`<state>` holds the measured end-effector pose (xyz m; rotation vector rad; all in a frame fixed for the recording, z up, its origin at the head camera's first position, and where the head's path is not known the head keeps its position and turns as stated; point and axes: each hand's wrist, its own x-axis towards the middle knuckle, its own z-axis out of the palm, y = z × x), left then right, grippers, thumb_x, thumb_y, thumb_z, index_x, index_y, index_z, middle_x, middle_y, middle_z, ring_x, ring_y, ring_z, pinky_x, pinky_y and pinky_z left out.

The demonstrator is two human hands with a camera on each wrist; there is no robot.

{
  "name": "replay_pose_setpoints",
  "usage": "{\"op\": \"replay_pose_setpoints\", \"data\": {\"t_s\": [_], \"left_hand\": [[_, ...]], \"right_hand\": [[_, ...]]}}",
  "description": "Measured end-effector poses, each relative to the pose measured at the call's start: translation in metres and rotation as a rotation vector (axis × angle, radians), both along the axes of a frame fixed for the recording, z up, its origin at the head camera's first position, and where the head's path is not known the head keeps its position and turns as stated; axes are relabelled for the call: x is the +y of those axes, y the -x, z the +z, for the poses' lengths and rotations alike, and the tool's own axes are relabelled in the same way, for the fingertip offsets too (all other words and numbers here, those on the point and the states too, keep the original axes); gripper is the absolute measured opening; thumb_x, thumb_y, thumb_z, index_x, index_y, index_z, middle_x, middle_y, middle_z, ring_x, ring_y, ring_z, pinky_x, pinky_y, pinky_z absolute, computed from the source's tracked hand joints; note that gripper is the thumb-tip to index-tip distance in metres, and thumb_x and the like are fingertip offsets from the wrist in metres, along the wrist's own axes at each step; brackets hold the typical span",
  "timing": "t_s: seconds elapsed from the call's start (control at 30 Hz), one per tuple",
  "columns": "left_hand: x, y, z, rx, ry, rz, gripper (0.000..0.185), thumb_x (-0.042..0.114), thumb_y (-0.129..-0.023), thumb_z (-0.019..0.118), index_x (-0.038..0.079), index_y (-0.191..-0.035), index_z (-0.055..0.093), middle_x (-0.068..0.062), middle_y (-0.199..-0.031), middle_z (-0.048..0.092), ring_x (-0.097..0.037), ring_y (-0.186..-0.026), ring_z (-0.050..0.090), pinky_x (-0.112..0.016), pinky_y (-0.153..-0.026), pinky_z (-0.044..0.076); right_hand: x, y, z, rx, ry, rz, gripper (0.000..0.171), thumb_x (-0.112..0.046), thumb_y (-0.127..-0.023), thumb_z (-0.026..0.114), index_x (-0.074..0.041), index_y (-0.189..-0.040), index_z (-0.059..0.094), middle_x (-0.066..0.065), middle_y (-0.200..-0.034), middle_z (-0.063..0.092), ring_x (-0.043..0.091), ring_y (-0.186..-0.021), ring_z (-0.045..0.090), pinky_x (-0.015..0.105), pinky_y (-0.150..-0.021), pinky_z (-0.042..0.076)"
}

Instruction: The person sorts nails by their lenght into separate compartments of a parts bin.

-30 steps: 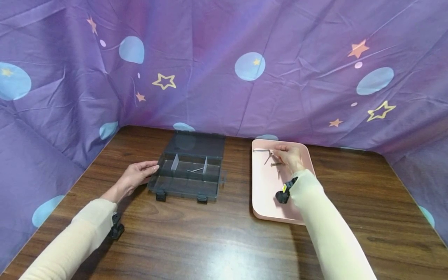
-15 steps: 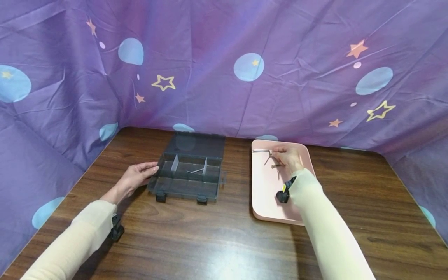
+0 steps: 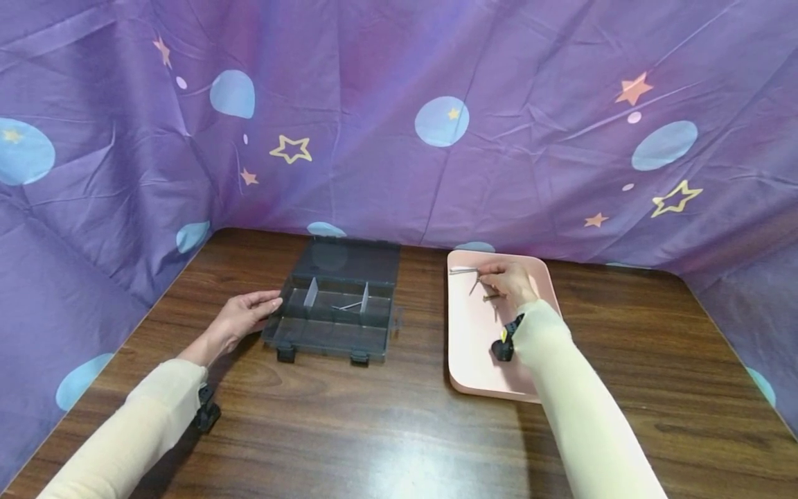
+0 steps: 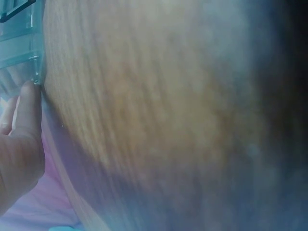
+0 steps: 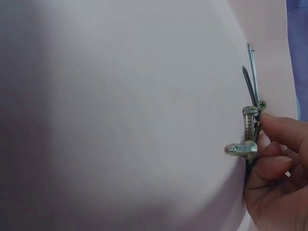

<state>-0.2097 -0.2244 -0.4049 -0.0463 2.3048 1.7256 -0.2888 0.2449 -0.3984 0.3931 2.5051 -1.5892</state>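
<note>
In the head view my left hand touches the left side of a smoky clear plastic organizer box, whose lid lies open at the back. The left wrist view has its thumb at the box corner. My right hand is down in a pink tray, fingertips among loose hardware. In the right wrist view its bent fingers lie right beside several screws and dark nails; I cannot tell whether they pinch one. Two thin nails lie in the box's middle compartment.
Two upright dividers split the box's rear row, and latches hang at its front. The wood table runs back to a purple patterned curtain. The tray's raised rim surrounds the right hand.
My right fingertips shift slightly left over the hardware, and the right hand now covers more of the piece by the nail ends. The left hand and box stay in place.
</note>
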Motion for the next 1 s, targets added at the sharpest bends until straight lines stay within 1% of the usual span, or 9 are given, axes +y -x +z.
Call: {"op": "replay_pose_setpoints", "data": {"t_s": [0.13,0.23,0.37,0.47,0.57,0.67,0.87,1.0], "left_hand": [[-0.0007,-0.0004,-0.0012,0.002,-0.002,0.001,0.054,0.024,-0.099,0.05,-0.007,-0.141,0.036,-0.025,-0.144,0.036,-0.006,-0.114,0.049,-0.037,-0.105,0.04],[-0.0008,-0.0006,-0.0016,0.002,-0.002,0.002,0.054,0.024,-0.099,0.05,-0.007,-0.14,0.036,-0.025,-0.144,0.036,-0.002,-0.11,0.05,-0.037,-0.104,0.04],[-0.0004,-0.0005,-0.0012,0.0,0.001,0.002,0.054,0.025,-0.099,0.05,-0.007,-0.141,0.036,-0.024,-0.144,0.036,-0.005,-0.114,0.049,-0.038,-0.105,0.04],[-0.0004,-0.0005,-0.0015,0.0,0.002,0.004,0.055,0.025,-0.098,0.05,-0.007,-0.141,0.036,-0.024,-0.144,0.036,-0.006,-0.113,0.05,-0.038,-0.105,0.04],[-0.0005,-0.0004,-0.0022,0.0,0.003,0.008,0.054,0.025,-0.098,0.051,-0.007,-0.14,0.037,-0.024,-0.144,0.037,-0.002,-0.109,0.051,-0.036,-0.104,0.041],[-0.0005,0.0,-0.0025,0.002,0.0,0.012,0.054,0.025,-0.098,0.051,-0.007,-0.14,0.037,-0.025,-0.143,0.037,0.002,-0.105,0.051,-0.035,-0.103,0.042],[-0.001,0.0005,-0.0013,0.005,0.005,0.001,0.055,0.025,-0.098,0.051,-0.007,-0.14,0.037,-0.025,-0.144,0.037,-0.004,-0.112,0.05,-0.037,-0.104,0.041],[-0.0015,0.0008,-0.0014,0.006,0.006,-0.001,0.055,0.026,-0.098,0.051,-0.006,-0.141,0.037,-0.024,-0.144,0.037,-0.002,-0.11,0.05,-0.037,-0.104,0.04]], "right_hand": [[-0.0011,0.0,-0.0008,-0.009,0.038,-0.011,0.032,0.0,-0.09,0.057,0.008,-0.121,0.056,-0.011,-0.07,0.058,0.004,-0.063,0.052,0.018,-0.054,0.05],[-0.0016,-0.001,-0.001,-0.023,0.084,-0.017,0.033,-0.001,-0.091,0.056,0.008,-0.122,0.055,-0.01,-0.071,0.058,0.005,-0.063,0.052,0.021,-0.054,0.052],[-0.0024,-0.0024,-0.0008,-0.026,0.118,-0.021,0.031,-0.003,-0.091,0.056,0.008,-0.121,0.054,-0.009,-0.071,0.058,0.006,-0.062,0.052,0.022,-0.054,0.052],[-0.003,-0.0022,-0.0018,-0.006,0.1,-0.029,0.03,-0.003,-0.091,0.058,0.008,-0.119,0.056,-0.009,-0.07,0.058,0.005,-0.061,0.052,0.022,-0.052,0.052],[-0.003,-0.0013,-0.0035,0.014,0.07,-0.038,0.03,-0.002,-0.089,0.059,0.008,-0.117,0.058,-0.011,-0.069,0.058,0.004,-0.06,0.051,0.02,-0.051,0.052],[-0.0028,-0.0004,-0.0046,0.015,0.059,-0.051,0.027,-0.001,-0.088,0.06,0.008,-0.114,0.06,-0.011,-0.067,0.058,0.004,-0.06,0.051,0.02,-0.051,0.052],[-0.0009,0.0013,-0.0059,0.017,0.043,-0.051,0.018,0.0,-0.087,0.062,0.006,-0.104,0.062,-0.011,-0.064,0.057,0.004,-0.058,0.053,0.018,-0.051,0.05],[0.0003,0.0007,-0.0042,0.033,-0.001,-0.029,0.016,-0.001,-0.086,0.063,0.005,-0.102,0.063,-0.013,-0.063,0.056,0.003,-0.059,0.051,0.016,-0.051,0.047]]}}
